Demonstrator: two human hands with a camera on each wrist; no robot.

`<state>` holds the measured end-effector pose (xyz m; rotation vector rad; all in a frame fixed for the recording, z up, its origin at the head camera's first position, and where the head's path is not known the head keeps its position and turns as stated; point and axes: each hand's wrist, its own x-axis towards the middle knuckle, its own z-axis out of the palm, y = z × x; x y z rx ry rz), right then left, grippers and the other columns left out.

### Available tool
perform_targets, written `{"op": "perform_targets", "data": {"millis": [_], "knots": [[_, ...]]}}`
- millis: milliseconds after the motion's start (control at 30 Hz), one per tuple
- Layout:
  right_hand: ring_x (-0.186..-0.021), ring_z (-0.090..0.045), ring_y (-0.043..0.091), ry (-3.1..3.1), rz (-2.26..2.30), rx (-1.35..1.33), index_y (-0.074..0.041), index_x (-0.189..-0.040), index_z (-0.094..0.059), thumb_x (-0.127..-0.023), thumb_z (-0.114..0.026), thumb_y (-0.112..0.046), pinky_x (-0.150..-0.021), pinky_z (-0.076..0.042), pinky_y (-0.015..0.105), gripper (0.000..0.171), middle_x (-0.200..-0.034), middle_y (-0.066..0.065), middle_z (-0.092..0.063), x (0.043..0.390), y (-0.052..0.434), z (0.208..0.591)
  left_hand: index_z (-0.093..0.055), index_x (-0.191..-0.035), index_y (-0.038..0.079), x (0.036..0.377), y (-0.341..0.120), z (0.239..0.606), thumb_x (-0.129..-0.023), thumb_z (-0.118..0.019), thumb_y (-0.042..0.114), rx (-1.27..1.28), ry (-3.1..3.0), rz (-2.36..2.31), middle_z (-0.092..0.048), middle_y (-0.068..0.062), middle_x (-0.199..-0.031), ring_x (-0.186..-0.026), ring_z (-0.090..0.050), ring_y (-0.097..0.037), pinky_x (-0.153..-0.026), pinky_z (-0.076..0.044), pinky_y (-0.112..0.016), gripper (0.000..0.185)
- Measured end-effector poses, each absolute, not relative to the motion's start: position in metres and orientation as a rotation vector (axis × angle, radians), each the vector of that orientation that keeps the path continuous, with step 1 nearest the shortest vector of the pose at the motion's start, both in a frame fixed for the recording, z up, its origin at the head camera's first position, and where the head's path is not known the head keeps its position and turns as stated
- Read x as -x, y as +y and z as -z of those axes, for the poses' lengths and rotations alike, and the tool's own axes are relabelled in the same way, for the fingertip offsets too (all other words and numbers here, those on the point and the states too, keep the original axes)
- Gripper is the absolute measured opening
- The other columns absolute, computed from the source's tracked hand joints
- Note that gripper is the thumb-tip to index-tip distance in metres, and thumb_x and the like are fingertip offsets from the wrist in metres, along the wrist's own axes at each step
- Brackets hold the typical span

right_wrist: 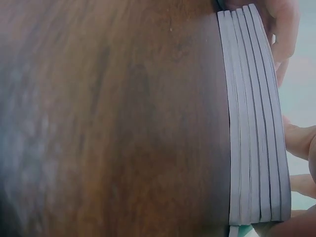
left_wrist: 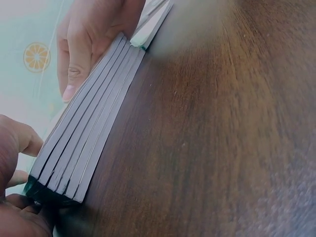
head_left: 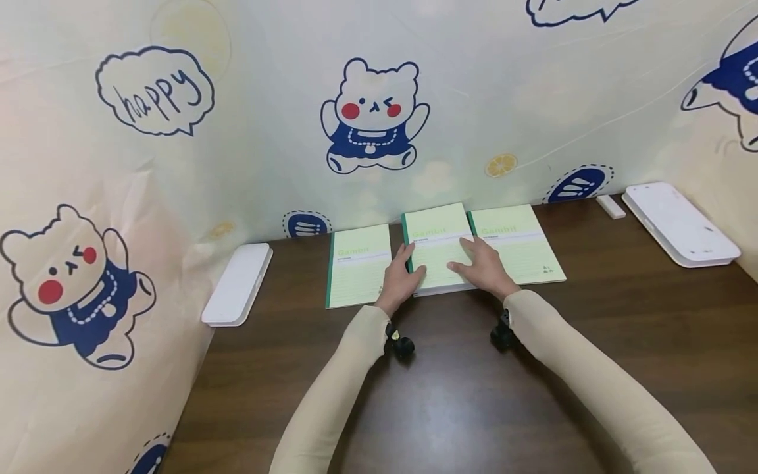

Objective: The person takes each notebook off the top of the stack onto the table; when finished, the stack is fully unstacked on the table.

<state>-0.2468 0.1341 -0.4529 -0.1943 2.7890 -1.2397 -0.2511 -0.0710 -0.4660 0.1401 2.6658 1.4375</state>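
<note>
Notebooks with pale green covers lie in a row at the far edge of the dark wooden counter [head_left: 450, 395], and the middle one is a stack of notebooks [head_left: 441, 237] with both hands on it. From the stack, a single notebook [head_left: 358, 266] lies just beside it at nine o'clock, and another single notebook [head_left: 521, 243] lies at three o'clock, its near-left corner tucked against the stack. The left hand [head_left: 399, 280] sits at the stack's near-left corner, about seven o'clock, fingers curled round the green spine; the left wrist view shows that hand [left_wrist: 15, 197] pressed against the corner of the stack [left_wrist: 86, 133], whose page edges are fanned slightly. The right hand [head_left: 482, 266] lies flat on the top cover at about five o'clock, fingers straight and spread, pressing down; in the right wrist view its fingers [right_wrist: 296, 140] reach over the top of the stack [right_wrist: 254, 118], gripping nothing. A white flat case [head_left: 237, 284] rests on the counter well apart at nine o'clock, and a white tray [head_left: 678, 224] with a small white block [head_left: 610, 206] near it lies at two o'clock. Behind everything hangs a cartoon bear curtain [head_left: 373, 118].
</note>
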Motion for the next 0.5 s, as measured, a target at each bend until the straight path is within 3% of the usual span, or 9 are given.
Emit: {"op": "perform_targets", "data": {"millis": [500], "knots": [[-0.145, -0.018, 0.046, 2.770, 1.274, 0.179, 0.002, -0.149, -0.030, -0.094, -0.063, -0.025, -0.115, -0.022, 0.059, 0.070, -0.156, 0.030, -0.019, 0.2449, 0.1319, 0.4521, -0.029, -0.153, 0.018, 0.2507, -0.0723, 0.4651, -0.095, -0.057, 0.024, -0.148, 2.668, -1.438, -0.015, -0.006, -0.163, -0.149, -0.021, -0.027, -0.116, -0.030, -0.046, 0.065]]}}
